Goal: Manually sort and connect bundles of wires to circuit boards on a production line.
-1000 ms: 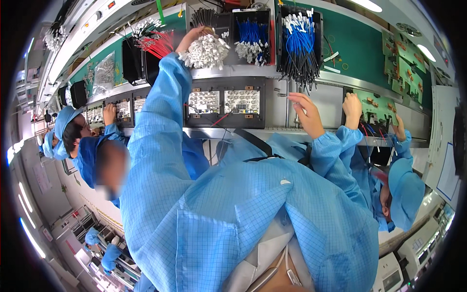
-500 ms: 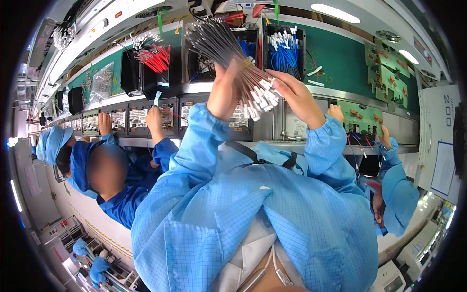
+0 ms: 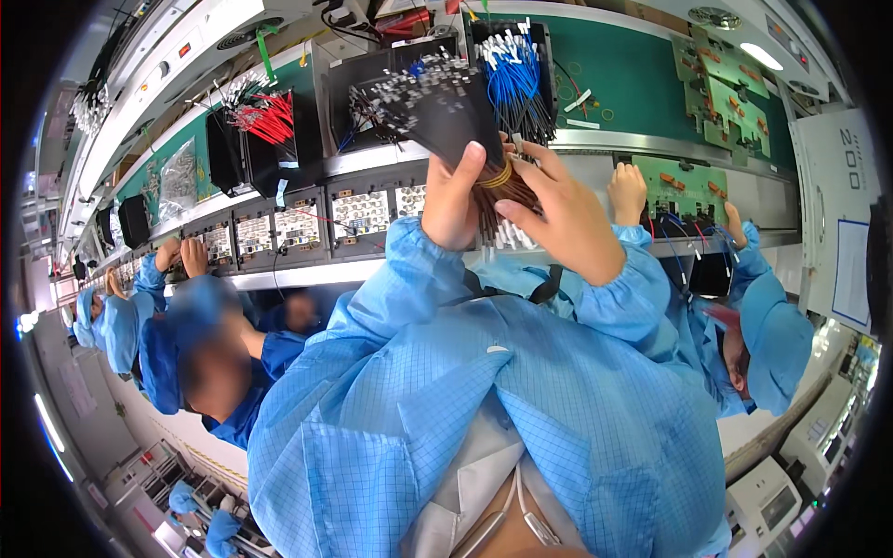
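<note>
A thick bundle of dark wires (image 3: 445,121) is held up in front of me, its pale connector ends fanned toward the bench. My left hand (image 3: 453,197) grips it from the left, thumb on top. A yellowish rubber band (image 3: 499,177) circles the bundle where the wires look brown. On the right, my right hand (image 3: 569,212) has its thumb and fingers around the banded part. White connectors (image 3: 514,234) stick out below, partly hidden by that hand.
Black bins hold blue wires (image 3: 512,79) and red wires (image 3: 265,119) on the green bench mat (image 3: 614,70). Circuit boards in a rack (image 3: 358,212) line the bench front. Co-workers sit on both sides; a co-worker's hand (image 3: 627,191) is near a green board (image 3: 684,192).
The bundle has tilted, its dark ends now lower and its white ends pointing more toward me. My right hand has moved from the white connectors to the band. The view has shifted.
</note>
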Available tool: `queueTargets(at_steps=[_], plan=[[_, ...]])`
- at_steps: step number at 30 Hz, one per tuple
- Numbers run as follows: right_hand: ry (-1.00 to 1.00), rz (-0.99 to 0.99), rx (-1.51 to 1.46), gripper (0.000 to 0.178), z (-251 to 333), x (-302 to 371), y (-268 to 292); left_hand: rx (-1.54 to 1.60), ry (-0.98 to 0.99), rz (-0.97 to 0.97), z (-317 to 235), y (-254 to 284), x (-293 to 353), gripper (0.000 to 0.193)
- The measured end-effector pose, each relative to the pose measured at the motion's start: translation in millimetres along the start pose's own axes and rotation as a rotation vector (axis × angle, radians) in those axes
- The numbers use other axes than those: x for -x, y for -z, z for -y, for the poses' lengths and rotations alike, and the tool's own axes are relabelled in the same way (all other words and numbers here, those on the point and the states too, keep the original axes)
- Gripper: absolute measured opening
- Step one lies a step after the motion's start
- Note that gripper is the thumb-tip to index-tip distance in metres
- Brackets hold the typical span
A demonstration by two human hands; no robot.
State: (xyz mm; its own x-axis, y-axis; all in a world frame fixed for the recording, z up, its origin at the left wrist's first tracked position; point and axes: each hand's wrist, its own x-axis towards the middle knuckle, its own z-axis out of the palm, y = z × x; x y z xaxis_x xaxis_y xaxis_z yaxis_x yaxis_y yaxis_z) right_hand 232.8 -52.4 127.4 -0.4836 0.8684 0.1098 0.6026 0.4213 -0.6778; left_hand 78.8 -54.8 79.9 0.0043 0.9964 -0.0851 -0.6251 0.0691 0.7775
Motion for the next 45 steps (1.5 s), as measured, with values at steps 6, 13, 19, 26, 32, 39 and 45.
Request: queueTargets(at_steps=[6, 13, 19, 26, 32, 39, 45], plan=[[-0.232, -0.038, -0.110, 0.020, 19, 2, 55, 0.385, 0.063, 0.099, -7, 2, 4, 0.053], [0.247, -0.033, 0.091, 0.025, 37, -11, 45, 0.703, 0.090, 0.283, -4, 10, 3, 0.062], [0.224, 0.113, 0.230, 0.038, 35, -18, 23, 0.289, 0.053, 0.304, -14, 4, 18, 0.074], [0.446, -0.043, 0.300, 0.026, 19, -27, 6, 0.388, 0.006, 0.237, -8, 14, 16, 0.066], [0.597, -0.132, 0.460, 0.020, 10, -44, 13, 0.496, 0.044, 0.133, -7, 14, 9, 0.040], [0.640, -0.108, 0.521, 0.021, -4, -53, 12, 0.328, 0.179, -0.034, -1, 19, -3, 0.026], [0.524, -0.223, 0.294, 0.026, 3, -53, 10, 0.407, 0.216, -0.171, 3, 28, -9, 0.027]])
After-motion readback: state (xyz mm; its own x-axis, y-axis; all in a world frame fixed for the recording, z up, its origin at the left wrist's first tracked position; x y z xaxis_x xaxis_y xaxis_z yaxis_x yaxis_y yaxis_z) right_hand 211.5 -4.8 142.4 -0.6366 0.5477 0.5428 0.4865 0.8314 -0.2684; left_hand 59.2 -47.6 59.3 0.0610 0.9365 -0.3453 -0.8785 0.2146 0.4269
